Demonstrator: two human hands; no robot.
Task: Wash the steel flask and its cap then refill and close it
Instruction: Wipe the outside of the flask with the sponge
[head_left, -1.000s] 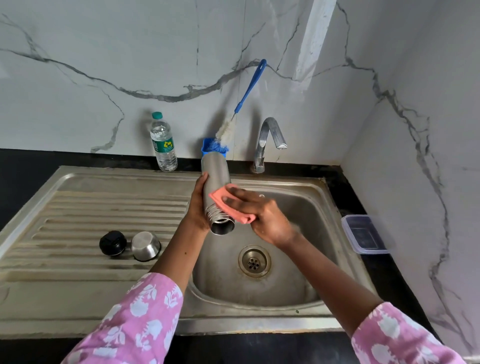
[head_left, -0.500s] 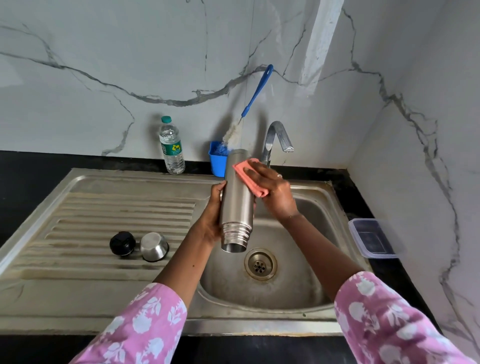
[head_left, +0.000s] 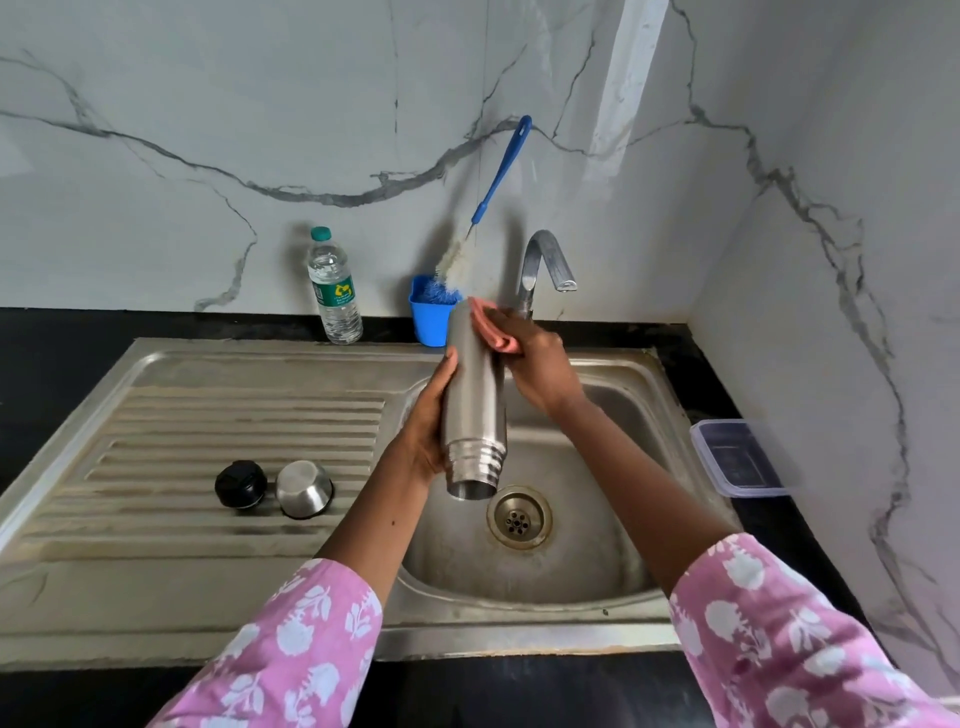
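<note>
White marble with grey veins backed a black table (head_left: 57, 332), and a steel sink (head_left: 218, 603) with a ribbed drainboard was set into it. Over the basin, just behind the drain (head_left: 519, 516), the steel flask (head_left: 475, 410) was held nearly upright with its open mouth pointing down (its base end up toward the tap (head_left: 543, 265)). The left hand (head_left: 423, 431) gripped the flask's lower half from the left side, its fingers wrapped round the body. The right hand (head_left: 540, 364) pressed a pink cloth (head_left: 491, 325) against the flask's upper end, with its fingers (head_left: 511, 325) curled over the cloth and clamped on it.

On the drainboard, well left of the basin, the black cap (head_left: 240, 484) and a small steel cup (head_left: 304, 488) lay side by side, the cup upside down and just touching the cap or very close to it. Along the table's back edge stood a plastic water bottle (head_left: 335, 291) with a green cap. To its right stood a blue cup (head_left: 428, 322) holding a blue-handled bottle brush (head_left: 498, 176), which leaned against the wall. A clear lidded container (head_left: 737, 457) sat on the table by the sink's right edge. Both arms wore pink sleeves (head_left: 291, 654) with a white floral print.
</note>
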